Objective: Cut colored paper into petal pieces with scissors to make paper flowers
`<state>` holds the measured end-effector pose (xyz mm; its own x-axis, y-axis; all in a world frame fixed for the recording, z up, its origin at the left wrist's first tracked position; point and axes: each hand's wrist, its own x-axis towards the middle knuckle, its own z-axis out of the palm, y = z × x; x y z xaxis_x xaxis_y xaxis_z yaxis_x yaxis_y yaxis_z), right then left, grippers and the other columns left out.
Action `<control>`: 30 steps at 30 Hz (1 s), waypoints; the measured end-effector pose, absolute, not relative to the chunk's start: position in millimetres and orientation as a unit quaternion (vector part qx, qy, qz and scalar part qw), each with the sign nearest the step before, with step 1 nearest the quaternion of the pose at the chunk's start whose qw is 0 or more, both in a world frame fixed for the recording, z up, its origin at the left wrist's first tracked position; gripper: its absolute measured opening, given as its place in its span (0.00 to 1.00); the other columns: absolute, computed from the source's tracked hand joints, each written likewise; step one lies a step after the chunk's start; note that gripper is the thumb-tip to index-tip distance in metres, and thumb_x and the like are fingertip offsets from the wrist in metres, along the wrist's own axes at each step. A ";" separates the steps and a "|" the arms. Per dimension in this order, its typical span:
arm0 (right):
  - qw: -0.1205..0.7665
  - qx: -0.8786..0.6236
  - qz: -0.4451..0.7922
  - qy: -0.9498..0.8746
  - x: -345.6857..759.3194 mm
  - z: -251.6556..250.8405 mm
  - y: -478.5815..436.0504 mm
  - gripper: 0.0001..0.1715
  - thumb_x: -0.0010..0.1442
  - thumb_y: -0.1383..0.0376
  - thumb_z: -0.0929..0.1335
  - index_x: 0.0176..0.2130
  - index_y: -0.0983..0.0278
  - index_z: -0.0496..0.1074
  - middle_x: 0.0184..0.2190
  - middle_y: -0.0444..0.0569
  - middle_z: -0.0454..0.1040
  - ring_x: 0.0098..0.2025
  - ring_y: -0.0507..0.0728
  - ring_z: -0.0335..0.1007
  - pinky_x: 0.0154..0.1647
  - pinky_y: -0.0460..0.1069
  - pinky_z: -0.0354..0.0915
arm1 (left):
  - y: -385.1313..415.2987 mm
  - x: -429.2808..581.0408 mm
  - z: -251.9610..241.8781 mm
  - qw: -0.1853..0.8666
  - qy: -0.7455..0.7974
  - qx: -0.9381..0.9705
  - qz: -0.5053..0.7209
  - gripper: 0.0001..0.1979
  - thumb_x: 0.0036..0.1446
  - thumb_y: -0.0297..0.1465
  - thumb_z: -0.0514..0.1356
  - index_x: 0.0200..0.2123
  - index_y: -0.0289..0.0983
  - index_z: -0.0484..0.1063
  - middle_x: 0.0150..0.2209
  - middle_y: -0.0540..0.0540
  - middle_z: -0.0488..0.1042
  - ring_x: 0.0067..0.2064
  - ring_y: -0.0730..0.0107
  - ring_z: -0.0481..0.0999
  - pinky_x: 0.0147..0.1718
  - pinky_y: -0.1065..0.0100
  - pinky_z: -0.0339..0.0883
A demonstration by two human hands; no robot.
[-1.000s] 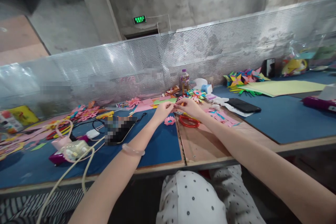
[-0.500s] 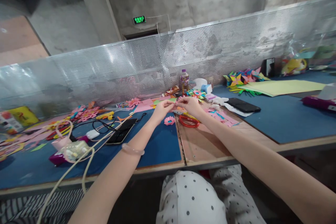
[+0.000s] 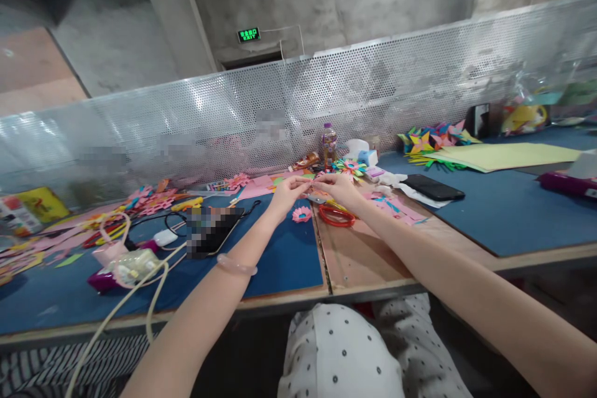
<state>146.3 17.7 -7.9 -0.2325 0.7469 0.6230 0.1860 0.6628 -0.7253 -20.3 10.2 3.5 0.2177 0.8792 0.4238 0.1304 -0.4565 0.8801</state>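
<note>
Both my arms reach far out over the workbench. My left hand (image 3: pixel 289 191) and my right hand (image 3: pixel 339 187) meet above the seam between the blue mat (image 3: pixel 280 261) and the bare wooden board (image 3: pixel 359 255). Each hand pinches one end of a small pink paper piece (image 3: pixel 313 183) held between them, fingers closed. A small pink paper flower (image 3: pixel 301 214) lies just below my left hand. A red ring (image 3: pixel 336 216) lies under my right wrist. A pale bangle (image 3: pixel 236 267) sits on my left forearm.
A phone (image 3: pixel 212 231) with cables lies left of my left arm, another dark phone (image 3: pixel 433 187) to the right. Paper flowers (image 3: pixel 152 201), a bottle (image 3: pixel 329 143), a colourful flower (image 3: pixel 349 167), folded stars (image 3: pixel 431 139) and yellow sheets (image 3: pixel 504 155) line the perforated metal screen (image 3: pixel 420 87).
My hands stay nearly in place; the fingers shift a little as they work the small pink piece between them.
</note>
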 end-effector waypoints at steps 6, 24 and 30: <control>0.529 -0.330 0.262 -0.736 146.6 -6.4 13.6 0.17 0.52 0.57 0.65 0.34 0.65 0.76 0.31 0.47 0.75 0.33 0.54 0.67 0.36 0.48 0.60 | 9.6 -19.3 5.3 0.319 0.383 0.698 0.514 0.14 0.47 0.36 0.61 0.35 0.32 0.74 0.32 0.43 0.75 0.33 0.68 0.73 0.33 0.68 0.67; 0.536 -0.319 0.202 -0.755 136.0 -6.6 6.7 0.18 0.55 0.58 0.60 0.25 0.66 0.72 0.24 0.46 0.71 0.28 0.52 0.64 0.31 0.46 0.58 | 3.6 -16.3 9.5 0.174 0.420 0.724 0.519 0.08 0.47 0.31 0.58 0.29 0.32 0.74 0.30 0.43 0.76 0.32 0.67 0.74 0.35 0.66 0.66; 0.554 -0.348 0.278 -0.703 134.6 -14.6 16.5 0.19 0.52 0.56 0.62 0.28 0.67 0.73 0.25 0.45 0.71 0.30 0.52 0.64 0.32 0.46 0.58 | 4.8 -16.8 8.6 0.181 0.415 0.728 0.514 0.09 0.47 0.31 0.58 0.30 0.33 0.74 0.30 0.44 0.76 0.32 0.67 0.74 0.34 0.66 0.67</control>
<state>134.6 16.5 -14.6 -0.1435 0.7974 0.5862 0.1821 0.6035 -0.7763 -16.8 4.8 8.6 0.1259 0.7910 0.5987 0.4184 -0.5895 0.6909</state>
